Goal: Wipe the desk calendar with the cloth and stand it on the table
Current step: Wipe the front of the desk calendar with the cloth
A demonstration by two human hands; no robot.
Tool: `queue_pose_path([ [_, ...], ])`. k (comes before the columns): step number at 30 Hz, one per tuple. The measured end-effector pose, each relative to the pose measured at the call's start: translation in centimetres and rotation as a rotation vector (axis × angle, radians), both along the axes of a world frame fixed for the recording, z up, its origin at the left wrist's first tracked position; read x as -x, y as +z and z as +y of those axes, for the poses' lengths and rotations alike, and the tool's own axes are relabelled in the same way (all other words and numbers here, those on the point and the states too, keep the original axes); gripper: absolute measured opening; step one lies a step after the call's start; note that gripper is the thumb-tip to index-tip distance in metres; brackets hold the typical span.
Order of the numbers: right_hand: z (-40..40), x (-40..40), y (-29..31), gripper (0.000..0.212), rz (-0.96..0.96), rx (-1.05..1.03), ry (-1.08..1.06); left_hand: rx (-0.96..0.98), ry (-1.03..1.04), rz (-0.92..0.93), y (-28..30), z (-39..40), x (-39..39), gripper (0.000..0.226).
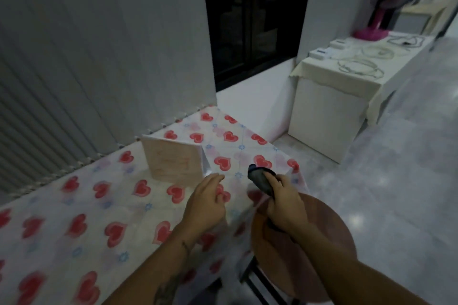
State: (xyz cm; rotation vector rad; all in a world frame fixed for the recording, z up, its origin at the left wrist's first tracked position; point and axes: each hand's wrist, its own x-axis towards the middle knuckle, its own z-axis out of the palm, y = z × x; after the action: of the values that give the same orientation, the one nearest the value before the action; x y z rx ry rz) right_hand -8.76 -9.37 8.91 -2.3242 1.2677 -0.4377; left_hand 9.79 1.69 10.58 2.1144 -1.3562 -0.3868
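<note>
Calendar (173, 160), head view: it is seen upright as a tent on the table (81, 208), its pale printed face turned toward the wearer and its folded back panel visible at the right edge. It is placed near the far side of the heart-patterned cover, close to the ribbed wall, where it can stand clear of the working edge. No hand is touching it.

The left hand (207, 202) is held just in front of the calendar's lower right corner, fingers loosely spread and nothing grasped; this open posture is judged to suit either a release or a steadying reach, and which one cannot be told from a single blurred frame.

The right hand (282, 205) is closed around the dark cloth (260, 178), which is bunched so that a rounded wad projects beyond the fingers. The cloth is kept off the table and to the right of the calendar, apart from it, so no wiping contact is being made.

A round wooden stool (319, 250) is seen beneath the right forearm, beside the table corner.

With the calendar standing and the cloth withdrawn, the task is judged to be at or near completion.
</note>
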Motion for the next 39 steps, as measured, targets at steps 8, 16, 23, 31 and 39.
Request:
queue_pose_path([
  [8,0.2,-11.0,4.7,0.071,-0.171,0.122,-0.047,0.178,0.233,0.051,2.6,1.3,-9.5,0.041],
  [16,0.6,-19.4,4.8,0.071,-0.227,0.179,-0.134,0.332,0.262,0.164,1.5,1.1,-20.5,0.045],
  [23,0.6,-22.1,4.1,0.067,-0.196,0.146,-0.198,0.222,0.271,0.440,0.3,-1.9,-26.4,0.029],
  [31,0.7,-22.8,3.0,0.073,-0.176,0.179,-0.240,0.267,0.139,0.536,0.4,-4.0,-28.1,0.037],
  [39,1.0,-23.7,3.6,0.077,-0.108,0.270,-0.221,0.321,0.127,0.499,1.4,-4.1,-25.8,0.038],
])
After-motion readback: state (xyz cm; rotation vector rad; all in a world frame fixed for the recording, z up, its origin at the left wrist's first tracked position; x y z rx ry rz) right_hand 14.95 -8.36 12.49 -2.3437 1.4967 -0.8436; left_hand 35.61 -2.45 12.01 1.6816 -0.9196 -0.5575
